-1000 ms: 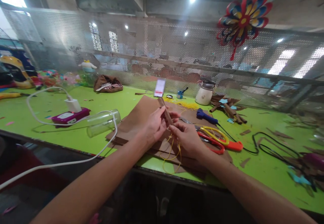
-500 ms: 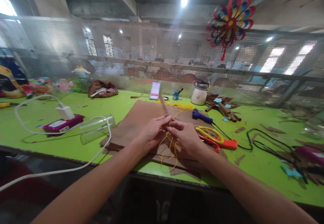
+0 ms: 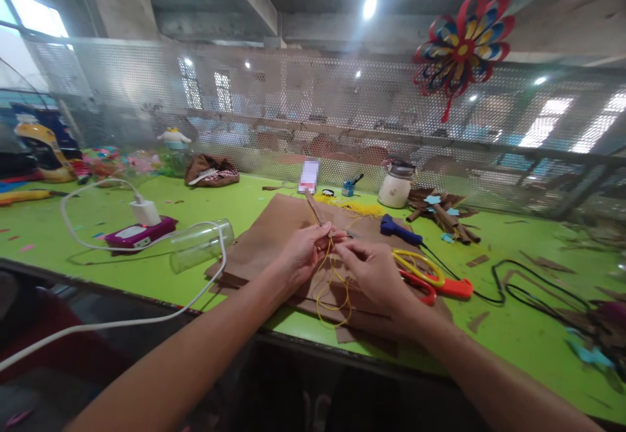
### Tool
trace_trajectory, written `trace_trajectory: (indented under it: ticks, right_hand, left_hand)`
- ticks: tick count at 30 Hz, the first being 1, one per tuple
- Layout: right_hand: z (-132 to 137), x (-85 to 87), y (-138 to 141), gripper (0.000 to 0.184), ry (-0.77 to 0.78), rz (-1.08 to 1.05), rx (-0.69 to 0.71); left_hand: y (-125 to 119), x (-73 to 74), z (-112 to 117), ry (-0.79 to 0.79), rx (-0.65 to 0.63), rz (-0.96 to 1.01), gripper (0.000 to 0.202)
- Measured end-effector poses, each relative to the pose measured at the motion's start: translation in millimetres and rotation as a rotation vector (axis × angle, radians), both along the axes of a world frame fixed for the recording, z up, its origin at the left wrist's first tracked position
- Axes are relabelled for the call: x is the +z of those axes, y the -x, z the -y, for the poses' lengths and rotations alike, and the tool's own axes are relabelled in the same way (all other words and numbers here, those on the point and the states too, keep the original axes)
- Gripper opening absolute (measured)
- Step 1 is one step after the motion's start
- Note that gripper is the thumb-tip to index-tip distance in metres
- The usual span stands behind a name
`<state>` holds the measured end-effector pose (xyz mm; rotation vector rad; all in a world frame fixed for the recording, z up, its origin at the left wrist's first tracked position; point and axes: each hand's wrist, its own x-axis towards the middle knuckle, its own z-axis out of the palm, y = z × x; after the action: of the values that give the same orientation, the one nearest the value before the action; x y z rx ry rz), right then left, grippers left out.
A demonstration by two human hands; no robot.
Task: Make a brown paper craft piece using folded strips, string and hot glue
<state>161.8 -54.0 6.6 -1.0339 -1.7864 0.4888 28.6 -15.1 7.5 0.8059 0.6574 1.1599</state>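
My left hand (image 3: 304, 254) is closed round the lower end of a thin brown paper stick (image 3: 313, 209) that leans up and away from me. My right hand (image 3: 372, 270) is pinched on a yellow string (image 3: 328, 288) right beside the stick. The string hangs in loops below both hands. Under them lie brown paper sheets (image 3: 267, 240) on the green table (image 3: 508, 315).
Yellow and red scissors (image 3: 420, 272), a blue-handled tool (image 3: 398, 227) with a black cord (image 3: 538, 285) lie right. A clear plastic bottle (image 3: 200, 244), white cable (image 3: 147, 315) and pink phone with charger (image 3: 139, 231) lie left. A white jar (image 3: 396, 186), brown rolls (image 3: 443, 212), mesh fence (image 3: 313, 113) and hanging pinwheel (image 3: 462, 36) are behind.
The stick has sunk lower in my left hand and tilts more. My right hand has moved from the stick to the yellow string, which now loops wider below.
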Motion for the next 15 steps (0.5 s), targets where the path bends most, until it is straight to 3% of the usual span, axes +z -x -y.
trace_trajectory:
  ticks: [3,8,13,15]
  right_hand:
    - [0.9,-8.3,8.0,0.028,0.138,0.047,0.051]
    - [-4.7,-14.7,9.8,0.024,0.058,-0.069,-0.148]
    - [-13.1,-5.4,-2.4,0.028,0.078,-0.094,-0.122]
    - [-21.7,2.7,-16.4,0.031,0.023,-0.161,-0.174]
  left_hand:
    - [-2.5,1.1,1.2,0.003,0.013,0.015,0.009]
    - [-2.0,1.5,0.9,-0.052,-0.013,0.008,0.009]
    - [1.7,-1.1,1.6,-0.125,0.006,-0.045,0.009]
    - [3.5,-0.7,4.0,-0.123,-0.083,-0.112,0.011]
